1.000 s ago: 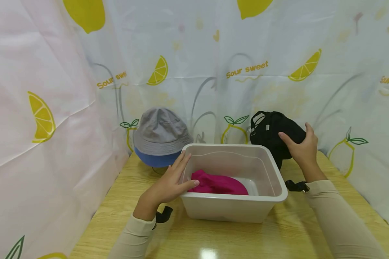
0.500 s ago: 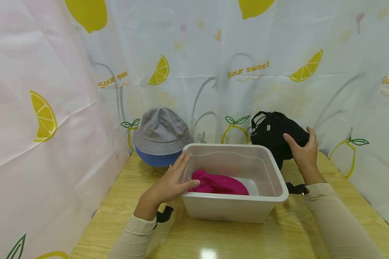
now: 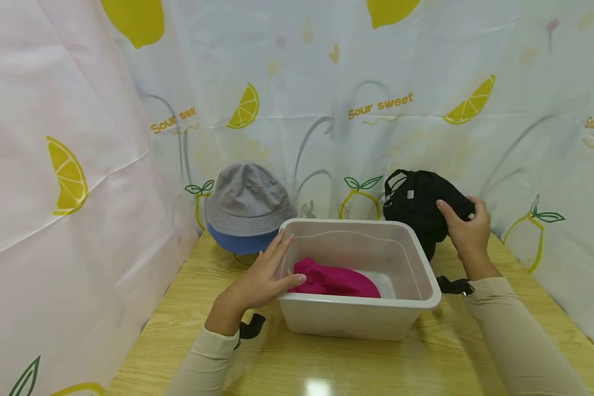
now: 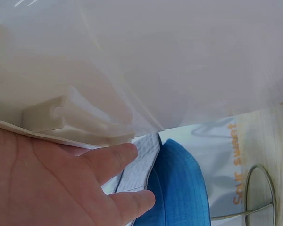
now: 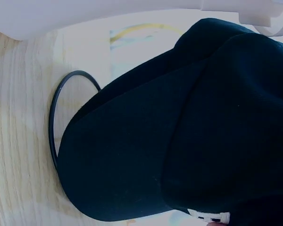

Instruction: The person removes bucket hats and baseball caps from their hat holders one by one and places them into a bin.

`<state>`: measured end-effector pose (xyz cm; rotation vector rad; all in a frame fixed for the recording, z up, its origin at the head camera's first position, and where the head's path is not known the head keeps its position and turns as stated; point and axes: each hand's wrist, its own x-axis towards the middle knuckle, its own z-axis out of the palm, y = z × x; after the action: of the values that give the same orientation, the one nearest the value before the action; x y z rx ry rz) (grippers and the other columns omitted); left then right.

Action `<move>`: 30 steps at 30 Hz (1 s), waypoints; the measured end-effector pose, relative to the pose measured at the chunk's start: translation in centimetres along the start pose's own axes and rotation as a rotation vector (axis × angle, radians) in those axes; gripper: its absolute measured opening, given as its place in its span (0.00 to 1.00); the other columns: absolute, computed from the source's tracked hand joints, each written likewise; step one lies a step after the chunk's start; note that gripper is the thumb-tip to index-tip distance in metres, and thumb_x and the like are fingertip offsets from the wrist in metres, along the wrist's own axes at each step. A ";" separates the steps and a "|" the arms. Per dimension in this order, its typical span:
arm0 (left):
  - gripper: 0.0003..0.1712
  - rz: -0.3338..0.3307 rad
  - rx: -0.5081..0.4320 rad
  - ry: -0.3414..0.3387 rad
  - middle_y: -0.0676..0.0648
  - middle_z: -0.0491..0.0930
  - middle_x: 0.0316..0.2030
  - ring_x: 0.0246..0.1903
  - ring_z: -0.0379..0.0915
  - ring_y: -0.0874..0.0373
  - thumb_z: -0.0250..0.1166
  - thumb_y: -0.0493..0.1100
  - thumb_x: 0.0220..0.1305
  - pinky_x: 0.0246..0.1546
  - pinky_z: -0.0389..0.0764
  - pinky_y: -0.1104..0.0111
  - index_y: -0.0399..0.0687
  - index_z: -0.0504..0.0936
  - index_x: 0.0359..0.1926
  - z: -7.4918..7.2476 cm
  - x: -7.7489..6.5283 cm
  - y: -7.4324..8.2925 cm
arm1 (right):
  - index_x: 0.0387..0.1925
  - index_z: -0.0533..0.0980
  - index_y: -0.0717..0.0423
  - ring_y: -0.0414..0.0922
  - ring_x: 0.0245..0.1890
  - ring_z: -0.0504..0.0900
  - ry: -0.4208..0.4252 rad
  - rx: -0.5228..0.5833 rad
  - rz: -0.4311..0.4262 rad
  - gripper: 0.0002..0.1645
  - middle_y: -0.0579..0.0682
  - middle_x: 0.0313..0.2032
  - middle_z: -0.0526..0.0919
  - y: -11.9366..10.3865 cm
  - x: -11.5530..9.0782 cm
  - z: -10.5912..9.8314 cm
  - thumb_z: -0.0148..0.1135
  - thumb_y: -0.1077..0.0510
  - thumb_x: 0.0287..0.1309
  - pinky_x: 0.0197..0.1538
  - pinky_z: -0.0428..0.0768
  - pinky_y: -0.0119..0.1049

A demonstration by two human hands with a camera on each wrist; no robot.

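My left hand (image 3: 262, 280) rests with straight fingers along the left side of a white plastic bin (image 3: 346, 319), its thumb over the rim. A crumpled magenta fabric piece (image 3: 334, 280) lies inside the bin. Behind the bin's right end, my right hand (image 3: 470, 234) grips the right side of a black baseball cap (image 3: 421, 201), thumb in front, other fingers mostly hidden behind. A strap with a small buckle loops at the cap's left. In the right wrist view, the cap's brim (image 5: 118, 155) points left and a white label (image 5: 210, 215) shows at its edge.
A grey bucket hat (image 3: 247, 198) over a blue hat (image 3: 240, 241) stands behind the bin's left side, with a wire stand (image 4: 259, 202) below. A black ring base (image 5: 52, 122) lies under the cap. Lemon-print sheets (image 3: 297, 66) hang behind the wooden table (image 3: 178, 335).
My right hand's thumb has shifted slightly right along the black cap, and a small white patch now shows by the fingers. My left hand and the bin have stayed in place.
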<state>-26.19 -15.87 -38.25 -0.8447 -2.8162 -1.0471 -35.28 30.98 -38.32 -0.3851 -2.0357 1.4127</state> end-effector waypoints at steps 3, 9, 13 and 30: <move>0.55 -0.002 -0.003 -0.002 0.51 0.31 0.84 0.83 0.33 0.51 0.59 0.70 0.69 0.76 0.35 0.33 0.64 0.39 0.84 -0.1 0.0 0.1 | 0.68 0.71 0.47 0.50 0.63 0.70 0.014 -0.015 -0.011 0.43 0.53 0.66 0.70 -0.3 0.1 -0.1 0.70 0.32 0.58 0.63 0.71 0.46; 0.55 0.003 -0.004 0.004 0.51 0.32 0.84 0.83 0.32 0.52 0.59 0.70 0.69 0.76 0.36 0.32 0.66 0.39 0.84 0.0 0.0 0.0 | 0.63 0.74 0.48 0.49 0.60 0.71 0.058 -0.036 -0.036 0.39 0.52 0.62 0.73 -1.1 0.4 -0.4 0.68 0.30 0.58 0.59 0.70 0.43; 0.55 0.003 -0.009 0.004 0.52 0.31 0.84 0.83 0.32 0.53 0.59 0.70 0.69 0.76 0.36 0.32 0.67 0.38 0.84 0.0 0.0 -0.1 | 0.65 0.73 0.49 0.52 0.61 0.69 0.048 -0.073 -0.053 0.42 0.55 0.63 0.72 -1.9 0.7 -0.8 0.67 0.29 0.58 0.61 0.69 0.50; 0.55 0.002 -0.005 0.009 0.52 0.31 0.84 0.83 0.33 0.53 0.59 0.72 0.69 0.76 0.36 0.32 0.68 0.38 0.84 0.1 0.0 -0.3 | 0.67 0.73 0.51 0.45 0.50 0.66 0.024 -0.208 -0.163 0.43 0.44 0.50 0.69 -4.7 2.1 -2.7 0.66 0.30 0.60 0.55 0.67 0.47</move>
<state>-26.33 -15.97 -38.50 -0.8415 -2.8056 -1.0555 -34.64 32.28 -32.68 -0.3135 -2.1490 1.0986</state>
